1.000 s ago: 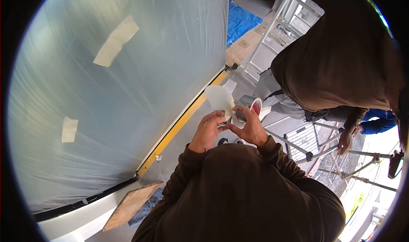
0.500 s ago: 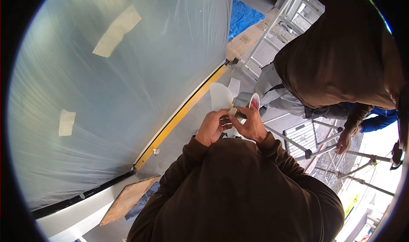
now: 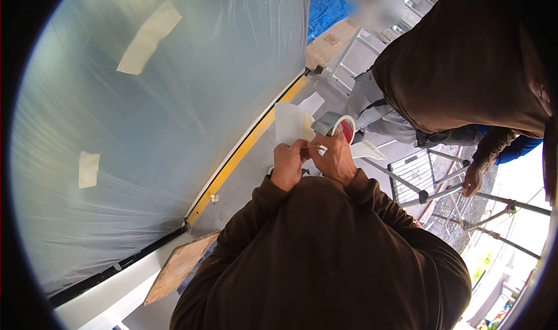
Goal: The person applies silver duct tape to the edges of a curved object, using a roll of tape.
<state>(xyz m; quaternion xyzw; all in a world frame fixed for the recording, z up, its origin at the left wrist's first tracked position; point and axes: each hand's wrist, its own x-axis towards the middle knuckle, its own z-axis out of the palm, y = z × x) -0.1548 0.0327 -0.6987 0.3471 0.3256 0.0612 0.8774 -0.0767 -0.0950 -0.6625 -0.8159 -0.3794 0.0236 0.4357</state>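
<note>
My left hand (image 3: 288, 164) is closed, its thumb and fingertips pinching the lower edge of a thin white sheet (image 3: 288, 121). A pale yellow strip of tape (image 3: 307, 125) runs along that sheet toward my fingertips. My right hand (image 3: 336, 160) is closed beside it, fingertips almost meeting the left ones. Its fingers are against a roll of tape (image 3: 326, 122), grey outside with a red inner core; how they grip it is partly hidden. A small pale bit shows between the two hands.
Plastic sheeting (image 3: 232, 57) with taped patches covers the left, above a yellow strip (image 3: 232, 167) along the floor. A wooden board (image 3: 180, 266) leans lower left. At right are a co-worker in brown (image 3: 453, 68), metal scaffold poles (image 3: 436, 193) and a ladder (image 3: 369, 45).
The white sheet has shifted left and shows a yellow tape strip. My hands have moved slightly left, and the tape roll has turned. A blurred round shape has appeared at the top.
</note>
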